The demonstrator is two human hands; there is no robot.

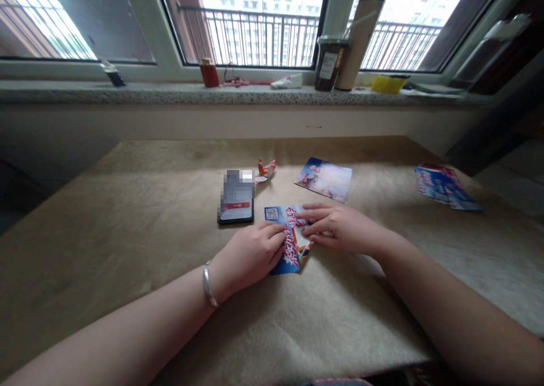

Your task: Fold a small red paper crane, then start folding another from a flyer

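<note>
A folded printed paper leaflet [285, 264], blue with pink lettering and a QR code, lies on the table in front of me. My left hand [254, 247], with a silver bangle at the wrist, is closed over the leaflet's left side, its fingers bent together and the thumb hidden. Resting on the leaflet's right part, my right hand [340, 227] is open, with its fingers stretched out and spread. Between the hands, a folded flap shows white and coloured print. A phone [238, 198], its screen partly pixelated, lies beyond my left hand.
Behind the phone stands a small folded red-and-white paper piece [267, 170]. One flat leaflet [325, 179] lies farther back, and a stack of leaflets [446, 187] is at the right. The windowsill [255, 96] holds a red container [209, 73], a dark jar [329, 63] and a cardboard tube [361, 34].
</note>
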